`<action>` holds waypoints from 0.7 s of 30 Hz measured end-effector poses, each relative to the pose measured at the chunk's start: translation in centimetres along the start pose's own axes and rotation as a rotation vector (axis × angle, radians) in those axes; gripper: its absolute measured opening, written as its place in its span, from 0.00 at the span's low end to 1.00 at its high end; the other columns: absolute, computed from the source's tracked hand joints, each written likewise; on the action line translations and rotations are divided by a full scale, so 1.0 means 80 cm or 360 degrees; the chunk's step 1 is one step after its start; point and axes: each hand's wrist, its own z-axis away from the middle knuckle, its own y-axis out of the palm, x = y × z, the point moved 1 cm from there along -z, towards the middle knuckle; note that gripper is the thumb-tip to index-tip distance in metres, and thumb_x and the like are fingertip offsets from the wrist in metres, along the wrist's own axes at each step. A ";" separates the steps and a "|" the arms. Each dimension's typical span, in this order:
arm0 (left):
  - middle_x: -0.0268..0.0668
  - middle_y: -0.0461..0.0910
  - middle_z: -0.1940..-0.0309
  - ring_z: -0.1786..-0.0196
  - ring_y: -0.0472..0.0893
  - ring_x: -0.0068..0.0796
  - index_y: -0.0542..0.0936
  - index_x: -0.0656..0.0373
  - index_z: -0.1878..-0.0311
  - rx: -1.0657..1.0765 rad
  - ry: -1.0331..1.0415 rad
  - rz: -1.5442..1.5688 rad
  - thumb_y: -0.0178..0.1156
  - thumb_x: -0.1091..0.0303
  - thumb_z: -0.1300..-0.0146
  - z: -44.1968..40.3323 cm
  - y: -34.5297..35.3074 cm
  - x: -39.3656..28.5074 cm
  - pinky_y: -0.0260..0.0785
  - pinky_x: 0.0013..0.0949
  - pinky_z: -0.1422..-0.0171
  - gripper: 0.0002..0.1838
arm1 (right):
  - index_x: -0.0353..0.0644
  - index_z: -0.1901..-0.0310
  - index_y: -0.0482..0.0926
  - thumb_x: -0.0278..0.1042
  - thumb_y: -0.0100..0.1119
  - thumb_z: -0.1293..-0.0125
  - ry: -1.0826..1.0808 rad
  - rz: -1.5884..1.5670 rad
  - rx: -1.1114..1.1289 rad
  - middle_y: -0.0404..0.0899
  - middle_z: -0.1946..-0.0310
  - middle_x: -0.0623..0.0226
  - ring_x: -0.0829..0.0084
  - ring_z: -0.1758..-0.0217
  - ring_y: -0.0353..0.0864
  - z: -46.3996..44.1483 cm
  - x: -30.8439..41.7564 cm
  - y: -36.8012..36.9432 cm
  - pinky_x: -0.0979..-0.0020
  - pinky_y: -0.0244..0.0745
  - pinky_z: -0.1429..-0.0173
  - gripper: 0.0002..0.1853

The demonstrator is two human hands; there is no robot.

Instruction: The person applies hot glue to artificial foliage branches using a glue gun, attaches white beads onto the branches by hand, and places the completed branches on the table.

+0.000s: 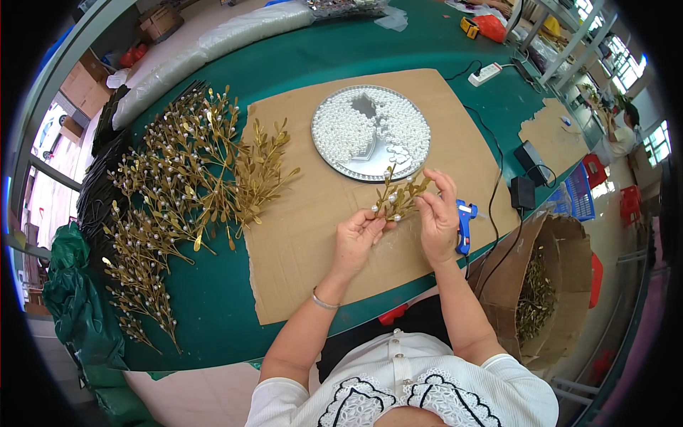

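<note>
Between my two hands is a gold leafy sprig with a few white pearls on it. My left hand is closed on its lower left part. The fingers of my right hand pinch at the sprig's right side. Just beyond the sprig lies a round tray of white pearls, with bare patches showing. A blue glue gun lies directly right of my right hand. To the left, gold sprigs with pearls are heaped, and sprigs without visible pearls overlap the cardboard's left edge.
A cardboard sheet covers part of the green table. Black cables and adapters lie at the right, near a power strip. An open carton holding gold sprigs stands beside the table. Another person is at far right.
</note>
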 end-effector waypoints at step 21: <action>0.34 0.76 0.74 0.75 0.69 0.11 0.75 0.69 0.60 0.0004 -0.0006 0.0002 0.51 0.76 0.36 0.000 0.000 -0.003 0.59 0.16 0.73 0.06 | 0.34 0.68 0.76 0.23 0.56 0.44 0.0408 -0.0318 -0.0071 0.69 0.46 0.59 0.65 0.44 0.68 0.007 0.002 0.005 0.67 0.61 0.41 0.03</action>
